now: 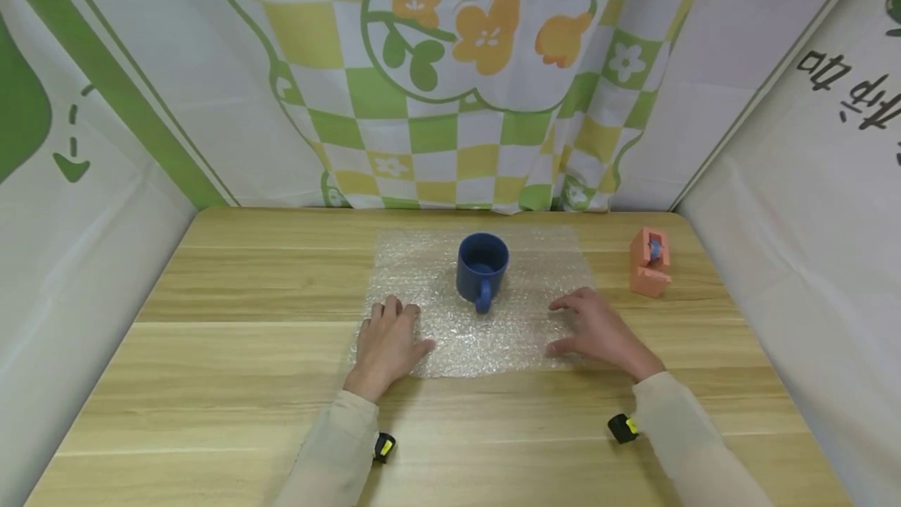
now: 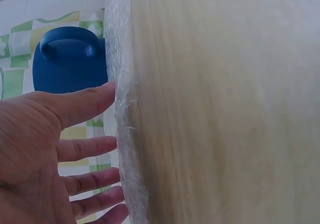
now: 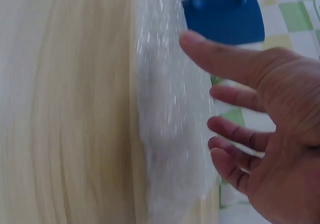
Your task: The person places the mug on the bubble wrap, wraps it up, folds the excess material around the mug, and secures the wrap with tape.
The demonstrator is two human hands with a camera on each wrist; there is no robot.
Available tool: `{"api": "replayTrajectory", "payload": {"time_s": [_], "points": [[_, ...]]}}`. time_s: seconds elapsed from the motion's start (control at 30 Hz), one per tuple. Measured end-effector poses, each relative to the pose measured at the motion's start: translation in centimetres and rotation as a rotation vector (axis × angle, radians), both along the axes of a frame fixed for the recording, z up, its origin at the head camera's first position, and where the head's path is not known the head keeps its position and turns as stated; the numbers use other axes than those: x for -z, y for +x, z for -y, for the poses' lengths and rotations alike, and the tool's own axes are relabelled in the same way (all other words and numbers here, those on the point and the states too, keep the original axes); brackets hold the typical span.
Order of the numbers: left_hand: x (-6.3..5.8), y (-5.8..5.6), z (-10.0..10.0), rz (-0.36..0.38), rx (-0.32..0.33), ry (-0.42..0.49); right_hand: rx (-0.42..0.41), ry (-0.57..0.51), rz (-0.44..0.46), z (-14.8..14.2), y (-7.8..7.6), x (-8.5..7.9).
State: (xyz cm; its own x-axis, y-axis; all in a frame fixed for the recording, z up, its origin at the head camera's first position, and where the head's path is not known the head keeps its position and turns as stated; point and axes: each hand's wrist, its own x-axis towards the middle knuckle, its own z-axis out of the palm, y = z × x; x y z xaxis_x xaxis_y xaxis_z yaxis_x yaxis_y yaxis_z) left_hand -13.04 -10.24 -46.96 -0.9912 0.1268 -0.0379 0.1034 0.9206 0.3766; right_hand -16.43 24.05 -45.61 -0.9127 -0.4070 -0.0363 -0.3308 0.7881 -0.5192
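Note:
A dark blue mug (image 1: 482, 267) stands upright on a sheet of clear bubble wrap (image 1: 450, 343), its handle turned toward me. My left hand (image 1: 389, 344) rests on the sheet's left side, fingers spread, and in the left wrist view the fingertips (image 2: 111, 143) touch the wrap. Over the right edge of the sheet is my right hand (image 1: 594, 333), thumb and fingers apart with nothing between them. The right wrist view shows its fingers loosely bent just above the bubble wrap (image 3: 172, 134), with the mug (image 3: 225, 16) beyond the thumb.
A salmon-pink tape dispenser (image 1: 649, 263) with a blue roll stands at the right rear of the wooden table (image 1: 246, 350). Behind the table hangs a checked, flowered curtain (image 1: 457, 131), and white printed cloth (image 1: 809, 257) closes off the sides.

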Motion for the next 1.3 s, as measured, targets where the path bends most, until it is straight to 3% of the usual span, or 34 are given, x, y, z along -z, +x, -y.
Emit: {"api": "replayTrajectory", "payload": {"time_s": [0.23, 0.5, 0.77, 1.0, 1.3], "points": [[0.0, -0.3, 0.2, 0.013, 0.005, -0.008, -0.081, 0.093, -0.064, -2.5, 0.3, 0.3], [-0.2, -0.5, 0.2, 0.036, 0.008, 0.003, -0.112, 0.138, -0.066, -3.8, 0.4, 0.4], [-0.3, -1.0, 0.4, 0.059, 0.018, 0.005, -0.149, 0.105, -0.177, -4.2, 0.0, 0.6], [-0.2, -1.7, 1.2, 0.027, 0.076, 0.004, -0.124, 0.078, -0.217, -4.6, 0.0, 0.5], [-0.1, -2.9, 1.9, 0.009, 0.108, 0.046, -0.114, 0.043, -0.176, -4.7, 0.6, 1.0]]}}
